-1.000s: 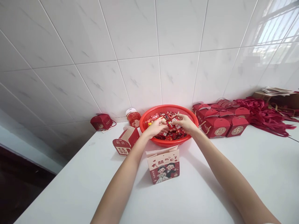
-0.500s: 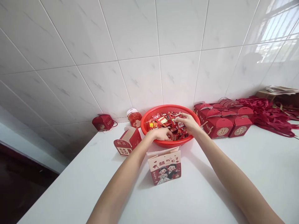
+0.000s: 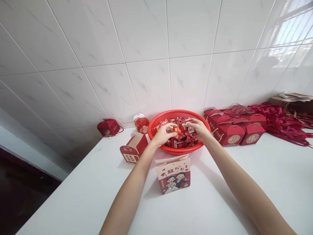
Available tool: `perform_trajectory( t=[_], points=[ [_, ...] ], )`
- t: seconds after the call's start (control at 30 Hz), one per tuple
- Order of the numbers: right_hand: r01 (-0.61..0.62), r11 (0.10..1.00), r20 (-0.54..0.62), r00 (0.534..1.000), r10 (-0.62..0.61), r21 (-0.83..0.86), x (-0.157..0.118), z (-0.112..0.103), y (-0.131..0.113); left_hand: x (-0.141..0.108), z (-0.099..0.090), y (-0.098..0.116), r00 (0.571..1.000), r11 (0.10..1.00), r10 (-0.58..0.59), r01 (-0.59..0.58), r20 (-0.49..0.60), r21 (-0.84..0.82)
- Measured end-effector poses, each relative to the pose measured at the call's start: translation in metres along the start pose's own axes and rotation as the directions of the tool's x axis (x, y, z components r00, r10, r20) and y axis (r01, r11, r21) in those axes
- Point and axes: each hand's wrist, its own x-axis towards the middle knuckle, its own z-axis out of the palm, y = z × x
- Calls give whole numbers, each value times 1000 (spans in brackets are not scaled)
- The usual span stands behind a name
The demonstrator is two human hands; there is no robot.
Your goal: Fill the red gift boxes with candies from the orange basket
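Observation:
Both hands are over a red plastic basket (image 3: 179, 151) filled with small wrapped candies (image 3: 181, 143). My left hand (image 3: 164, 133) is closed, with a red-and-yellow wrapped candy (image 3: 176, 130) pinched between thumb and fingers. At the basket's right side, my right hand (image 3: 199, 130) has its fingers closed around a red-and-white candy packet (image 3: 190, 130). Directly in front of the basket stands an upright paper gift box (image 3: 173, 179) with a cartoon couple on it; its top is open. A second open red box (image 3: 134, 148) is to the left of the basket.
Several closed dark red boxes (image 3: 233, 134) are grouped right of the basket, beside a heap of red ribbons (image 3: 283, 122). A small red box (image 3: 109, 128) and a red patterned container (image 3: 141, 123) stand near the tiled wall (image 3: 146, 85). The white table's (image 3: 97, 182) left edge is visible.
My left hand has risen from among the candies and now pinches a red-and-yellow one. My right hand stays near the same spot in the basket. The boxes have not moved.

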Motion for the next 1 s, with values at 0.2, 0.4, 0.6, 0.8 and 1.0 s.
perform_trajectory(
  t=[0.2, 0.4, 0.6, 0.8, 1.0],
  points=[
    [-12, 1000, 22, 1000, 12, 14, -4, 2, -2, 0, -1, -4, 999, 1000, 25, -25, -31, 1],
    [-49, 999, 59, 997, 50, -9, -5, 4, -2, 1, 0, -4, 999, 999, 34, -35, -10, -31],
    [-25, 999, 105, 994, 28, -33, -5, 4, 1, -2, 0, -2, 999, 997, 25, -27, -24, -66],
    [138, 988, -28, 990, -140, -63, 1, 1, 7, 0, 1, -2, 994, 997, 32, -39, -103, -60],
    [109, 994, -74, 991, -111, -25, 5, -1, 9, 1, 1, -4, 990, 999, 27, -32, -141, -33]
  ],
)
